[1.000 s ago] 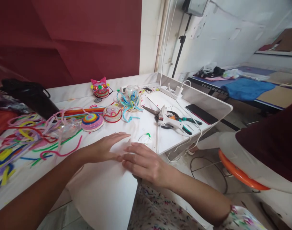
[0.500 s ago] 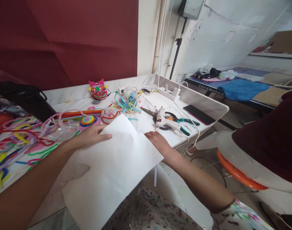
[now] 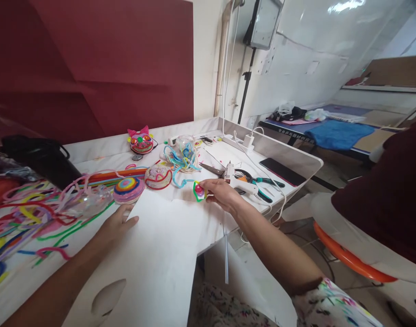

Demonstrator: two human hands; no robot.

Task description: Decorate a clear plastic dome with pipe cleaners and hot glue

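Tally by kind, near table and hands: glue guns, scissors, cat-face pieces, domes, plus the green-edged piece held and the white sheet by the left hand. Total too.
glue gun: 1
scissors: 1
cat-face piece: 1
domes: 2 (ringed multicolour dome, red-trimmed dome)
green-edged piece, right hand: 1
white sheet, left hand: 1
Total: 7

Our left hand (image 3: 117,223) holds a white sheet (image 3: 160,250) — our right hand (image 3: 221,194), a colourful piece (image 3: 198,192) left of the glue gun (image 3: 229,171).
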